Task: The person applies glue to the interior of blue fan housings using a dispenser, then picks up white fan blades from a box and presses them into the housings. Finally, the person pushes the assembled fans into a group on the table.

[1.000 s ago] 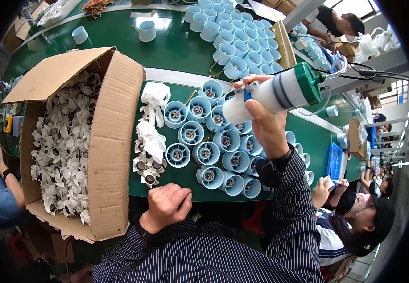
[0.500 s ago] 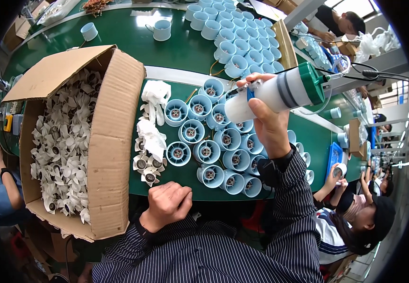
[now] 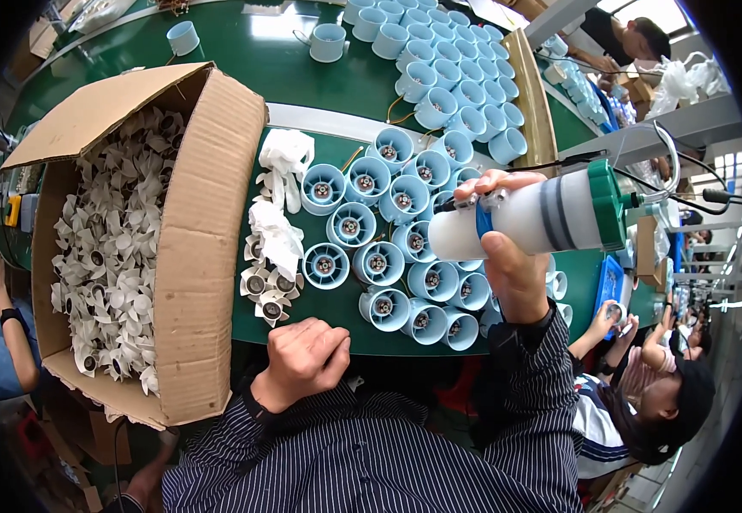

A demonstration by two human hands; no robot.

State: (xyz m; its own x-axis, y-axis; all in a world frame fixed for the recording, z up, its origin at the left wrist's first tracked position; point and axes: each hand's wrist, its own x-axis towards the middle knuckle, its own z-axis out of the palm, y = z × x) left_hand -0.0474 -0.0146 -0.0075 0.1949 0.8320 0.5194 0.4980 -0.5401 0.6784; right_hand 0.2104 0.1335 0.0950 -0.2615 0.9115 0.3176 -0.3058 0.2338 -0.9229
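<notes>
Green tabletop (image 3: 333,305) parts impellers (image 3: 260,282) from cups (image 3: 384,309), left hand (image 3: 304,359) fisted by its edge, right hand (image 3: 514,272) clasping a cylinder (image 3: 523,221).

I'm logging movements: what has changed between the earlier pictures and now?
The right hand moved down and rightward in view with the green-capped canister; two lone blue cups slid right. Neither hand took or released anything. The curled left hand and open carton stayed put.

A rectangular brown cardboard box (image 3: 204,256) is set left of the left hand (image 3: 307,363); cylindrical light-blue plastic housings (image 3: 379,263) are grouped ahead-right of it.
</notes>
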